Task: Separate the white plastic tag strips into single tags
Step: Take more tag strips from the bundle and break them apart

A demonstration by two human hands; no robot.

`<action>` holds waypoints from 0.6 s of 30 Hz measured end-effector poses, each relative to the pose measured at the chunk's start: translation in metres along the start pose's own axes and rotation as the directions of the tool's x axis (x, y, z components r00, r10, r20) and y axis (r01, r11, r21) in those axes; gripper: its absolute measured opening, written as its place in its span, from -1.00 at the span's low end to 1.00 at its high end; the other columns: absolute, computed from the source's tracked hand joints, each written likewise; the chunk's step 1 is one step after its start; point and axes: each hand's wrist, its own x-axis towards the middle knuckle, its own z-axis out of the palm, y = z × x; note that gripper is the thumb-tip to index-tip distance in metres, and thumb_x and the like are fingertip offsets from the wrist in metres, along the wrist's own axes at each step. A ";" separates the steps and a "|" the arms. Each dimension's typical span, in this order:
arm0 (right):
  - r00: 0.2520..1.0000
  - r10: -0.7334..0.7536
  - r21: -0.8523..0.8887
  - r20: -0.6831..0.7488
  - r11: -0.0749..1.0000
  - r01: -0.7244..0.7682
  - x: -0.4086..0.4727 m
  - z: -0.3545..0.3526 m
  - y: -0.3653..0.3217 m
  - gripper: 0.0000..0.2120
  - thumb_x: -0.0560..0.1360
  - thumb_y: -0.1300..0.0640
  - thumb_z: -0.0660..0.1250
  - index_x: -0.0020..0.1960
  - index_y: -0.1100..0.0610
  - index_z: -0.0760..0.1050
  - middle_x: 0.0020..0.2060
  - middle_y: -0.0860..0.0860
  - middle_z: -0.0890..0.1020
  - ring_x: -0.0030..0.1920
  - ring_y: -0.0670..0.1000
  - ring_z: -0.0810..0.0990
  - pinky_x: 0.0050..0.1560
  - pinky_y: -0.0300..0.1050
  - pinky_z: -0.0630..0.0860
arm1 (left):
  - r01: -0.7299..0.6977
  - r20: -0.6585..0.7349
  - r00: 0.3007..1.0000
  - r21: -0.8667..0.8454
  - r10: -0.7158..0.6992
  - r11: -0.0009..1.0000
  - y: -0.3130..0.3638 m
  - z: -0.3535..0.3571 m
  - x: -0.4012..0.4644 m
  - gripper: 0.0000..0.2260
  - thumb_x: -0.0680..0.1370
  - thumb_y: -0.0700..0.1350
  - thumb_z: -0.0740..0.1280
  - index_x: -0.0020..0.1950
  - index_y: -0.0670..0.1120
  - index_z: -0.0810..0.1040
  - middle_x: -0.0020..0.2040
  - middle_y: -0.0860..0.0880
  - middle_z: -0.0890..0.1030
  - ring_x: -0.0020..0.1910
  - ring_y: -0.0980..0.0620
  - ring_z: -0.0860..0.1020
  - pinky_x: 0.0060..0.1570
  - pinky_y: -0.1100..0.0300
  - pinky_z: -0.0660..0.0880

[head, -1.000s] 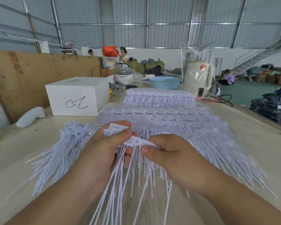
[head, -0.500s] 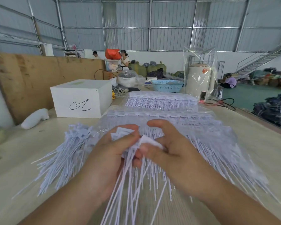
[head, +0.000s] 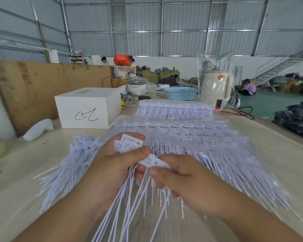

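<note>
My left hand (head: 110, 165) grips a bunch of separated white tags (head: 128, 143) by their flat heads, their thin tails hanging down toward me. My right hand (head: 184, 180) pinches the head of a tag strip (head: 151, 161) between thumb and fingers, right beside my left thumb. A loose pile of single tags (head: 72, 163) lies on the table to the left. Uncut tag strips in clear plastic (head: 208, 147) spread under and behind both hands.
A second bagged stack of strips (head: 173, 109) lies farther back. A white box (head: 87, 107) stands at the back left, a blue basket (head: 180, 93) and a wrapped white cylinder (head: 215, 88) behind. A wooden board (head: 42, 88) lines the left. People work in the background.
My right hand's fingers have come down from over the bunch and now pinch the strip head lower and to the right. The left hand's bunch of heads shows more above its thumb.
</note>
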 end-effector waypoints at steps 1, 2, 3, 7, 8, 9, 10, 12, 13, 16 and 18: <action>1.000 0.026 0.006 -0.007 1.000 -0.026 -0.001 -0.001 0.000 -0.69 0.44 -0.19 0.28 -0.25 0.04 0.50 -0.37 0.06 0.55 -0.38 0.01 0.48 -0.30 -0.03 0.41 | 0.001 -0.005 1.000 -0.008 -0.001 1.000 0.001 0.001 -0.001 -0.78 0.22 -0.20 0.47 -0.15 -0.05 0.66 -0.26 -0.21 0.62 -0.35 -0.11 0.55 -0.46 0.17 0.45; 0.999 0.034 0.018 -0.024 0.999 -0.033 -0.001 -0.002 -0.001 -0.69 0.44 -0.17 0.29 -0.32 0.03 0.46 -0.44 0.00 0.46 -0.42 -0.02 0.40 -0.35 -0.10 0.32 | 0.000 -0.010 1.000 -0.019 -0.001 1.000 0.001 0.003 -0.001 -0.77 0.23 -0.21 0.46 -0.12 -0.08 0.64 -0.27 -0.21 0.60 -0.37 -0.10 0.53 -0.48 0.19 0.44; 0.998 0.031 0.041 -0.046 0.999 -0.029 0.000 -0.003 -0.001 -0.68 0.47 -0.13 0.30 -0.38 0.01 0.44 -0.48 -0.06 0.40 -0.45 -0.05 0.34 -0.40 -0.13 0.26 | -0.006 -0.019 1.000 -0.030 0.006 1.000 0.001 0.005 -0.002 -0.75 0.25 -0.23 0.45 -0.08 -0.12 0.61 -0.28 -0.21 0.58 -0.40 -0.07 0.51 -0.50 0.20 0.43; 0.986 0.032 0.155 -0.164 0.988 -0.007 0.002 0.002 -0.001 -0.62 0.59 0.05 0.31 -0.40 0.02 0.44 -0.54 -0.13 0.31 -0.52 -0.12 0.25 -0.50 -0.24 0.17 | -0.051 -0.069 0.997 -0.081 0.045 0.995 0.003 0.013 -0.003 -0.70 0.29 -0.24 0.40 0.01 -0.19 0.56 -0.29 -0.17 0.58 -0.49 0.04 0.47 -0.54 0.27 0.42; 0.982 0.031 0.167 -0.189 0.986 0.001 0.002 0.006 -0.004 -0.63 0.59 0.06 0.30 -0.40 0.02 0.44 -0.54 -0.13 0.30 -0.52 -0.12 0.25 -0.51 -0.27 0.18 | -0.052 -0.074 0.996 -0.094 0.045 0.994 0.004 0.014 -0.003 -0.70 0.29 -0.23 0.39 0.01 -0.18 0.56 -0.30 -0.15 0.59 -0.49 0.05 0.47 -0.53 0.29 0.43; 0.975 0.027 0.172 -0.223 0.985 0.012 0.002 0.011 -0.007 -0.63 0.59 0.06 0.30 -0.40 0.01 0.44 -0.54 -0.13 0.31 -0.51 -0.11 0.26 -0.50 -0.30 0.20 | -0.044 -0.078 0.996 -0.109 0.036 0.993 0.004 0.014 -0.003 -0.71 0.30 -0.23 0.39 0.02 -0.17 0.56 -0.30 -0.13 0.60 -0.49 0.06 0.48 -0.53 0.30 0.44; 0.960 0.022 0.182 -0.279 0.983 0.030 0.003 0.014 -0.009 -0.62 0.60 0.07 0.28 -0.40 0.03 0.42 -0.54 -0.13 0.32 -0.51 -0.12 0.28 -0.50 -0.35 0.22 | -0.025 -0.085 0.996 -0.132 0.014 0.991 0.003 0.014 -0.003 -0.71 0.31 -0.22 0.39 0.02 -0.16 0.56 -0.31 -0.10 0.61 -0.49 0.07 0.48 -0.52 0.30 0.44; 0.882 0.049 0.243 -0.468 0.967 0.076 0.007 0.007 -0.012 -0.60 0.62 0.08 0.24 -0.40 0.04 0.38 -0.57 -0.16 0.36 -0.54 -0.20 0.31 -0.47 -0.43 0.28 | 0.029 -0.107 0.993 -0.188 -0.050 0.982 0.002 0.010 -0.003 -0.71 0.32 -0.23 0.39 0.04 -0.15 0.56 -0.33 -0.08 0.62 -0.49 0.06 0.49 -0.51 0.25 0.47; 0.829 0.070 0.256 -0.554 0.963 0.089 0.008 -0.001 -0.012 -0.59 0.63 0.05 0.22 -0.40 0.03 0.36 -0.57 -0.17 0.36 -0.54 -0.21 0.32 -0.47 -0.42 0.29 | 0.042 -0.110 0.992 -0.198 -0.065 0.979 0.001 0.007 -0.002 -0.73 0.35 -0.24 0.39 0.04 -0.16 0.55 -0.35 -0.07 0.60 -0.50 0.06 0.48 -0.51 0.24 0.47; 0.822 0.113 0.247 -0.559 0.968 0.036 0.000 -0.021 -0.011 -0.63 0.59 -0.06 0.22 -0.36 0.05 0.41 -0.52 -0.13 0.34 -0.51 -0.13 0.28 -0.44 -0.25 0.27 | 0.038 -0.100 0.993 -0.178 -0.056 0.983 0.002 0.002 0.000 -0.78 0.42 -0.26 0.37 0.07 -0.19 0.53 -0.37 -0.04 0.58 -0.52 0.07 0.46 -0.54 0.26 0.46; 0.926 0.053 0.159 -0.373 0.987 0.007 -0.004 -0.014 -0.012 -0.82 0.57 -0.04 0.24 -0.17 -0.02 0.49 -0.52 -0.18 0.40 -0.52 -0.16 0.30 -0.45 -0.30 0.28 | 0.058 -0.100 0.992 -0.153 -0.074 0.986 0.001 0.004 0.000 -0.73 0.35 -0.21 0.42 0.04 -0.18 0.58 -0.32 -0.07 0.61 -0.48 0.06 0.48 -0.53 0.25 0.47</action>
